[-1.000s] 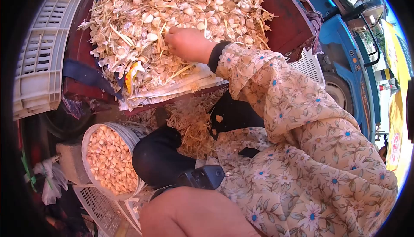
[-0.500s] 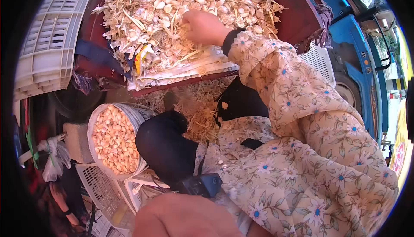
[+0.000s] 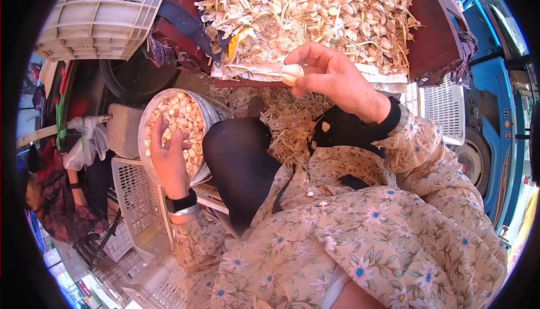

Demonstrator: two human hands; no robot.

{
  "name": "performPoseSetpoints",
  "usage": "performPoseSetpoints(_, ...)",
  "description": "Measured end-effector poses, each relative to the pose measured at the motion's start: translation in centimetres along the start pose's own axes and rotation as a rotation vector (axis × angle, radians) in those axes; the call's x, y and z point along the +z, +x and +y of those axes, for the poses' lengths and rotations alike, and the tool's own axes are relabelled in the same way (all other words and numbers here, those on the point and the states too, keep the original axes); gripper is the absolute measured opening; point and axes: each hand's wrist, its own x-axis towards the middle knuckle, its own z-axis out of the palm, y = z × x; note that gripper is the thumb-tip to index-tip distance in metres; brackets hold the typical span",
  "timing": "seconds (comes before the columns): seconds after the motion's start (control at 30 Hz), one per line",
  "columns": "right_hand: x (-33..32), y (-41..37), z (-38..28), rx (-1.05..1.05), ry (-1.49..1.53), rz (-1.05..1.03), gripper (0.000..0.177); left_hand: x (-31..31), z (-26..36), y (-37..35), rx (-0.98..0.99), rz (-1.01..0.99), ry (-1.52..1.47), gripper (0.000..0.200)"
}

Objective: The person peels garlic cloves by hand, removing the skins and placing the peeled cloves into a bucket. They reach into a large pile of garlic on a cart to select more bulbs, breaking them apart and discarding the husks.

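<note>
Figure: Handling of one garlic piece between pile and bucket, head view. The right hand (image 3: 337, 81) is raised at centre, just near of the red bench (image 3: 430, 33). Its grip is narrow, with thumb and fingertips closed on a pale garlic piece (image 3: 292, 74) held clear of every surface. The left hand (image 3: 167, 160) lies to the left, its grip wide and holding nothing. Its fingers are spread flat over the peeled cloves (image 3: 183, 115) in the round bucket (image 3: 209, 112), which stands beside the dark-clad knee (image 3: 236, 151).

On the far side, the bench carries the pile (image 3: 315, 11) of unsorted garlic and dry stalks. Loose husks (image 3: 287, 120) cover the floor between bench and knee, and a white crate (image 3: 104, 5) stands at far left.

Judged from this arrangement, the work goes best if the fingertips pinch the piece lightly, so that the skin can be rubbed or rolled off without bruising the flesh. The skin is best shed over the floor, where the husks lie, and not above the bucket, so that its contents remain clean. The free hand serves best steadying the bucket rim, which keeps the opening tilted toward the working hand. Whether skin clings to the piece cannot be told at this size.
</note>
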Motion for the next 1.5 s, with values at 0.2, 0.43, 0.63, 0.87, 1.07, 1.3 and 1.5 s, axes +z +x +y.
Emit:
performPoseSetpoints(0.2,3.9,-2.8,1.8,0.092,-0.046,-0.126,0.026,9.6,3.5,-6.7,-0.219,-0.614,-0.630,0.032)
performPoseSetpoints(0.43,2.5,-5.7,2.6,0.176,0.118,-0.115,0.026,10.8,2.5,-8.4,-0.185,-0.584,-0.431,0.016)
performPoseSetpoints(0.63,2.7,-6.1,2.5,0.193,0.268,-0.053,0.018,10.8,2.7,-8.8,-0.279,-0.598,-0.565,0.017)
performPoseSetpoints(0.87,2.3,-6.3,5.3,0.281,0.788,-0.033,0.015,10.7,1.8,-9.0,-0.475,-0.593,-0.788,0.019)
performPoseSetpoints(1.07,1.9,-6.1,6.1,0.292,0.902,-0.036,0.015,10.3,2.1,-8.5,-0.453,-0.640,-0.809,0.015)
performPoseSetpoints(1.3,0.8,-6.3,5.1,0.293,0.788,0.074,0.023,9.2,6.2,-8.8,-0.219,-0.898,-0.961,0.020)
performPoseSetpoints(1.5,0.2,-6.3,7.3,0.302,0.825,0.107,0.018,9.4,15.0,-9.8,0.264,-1.378,-1.435,0.015)
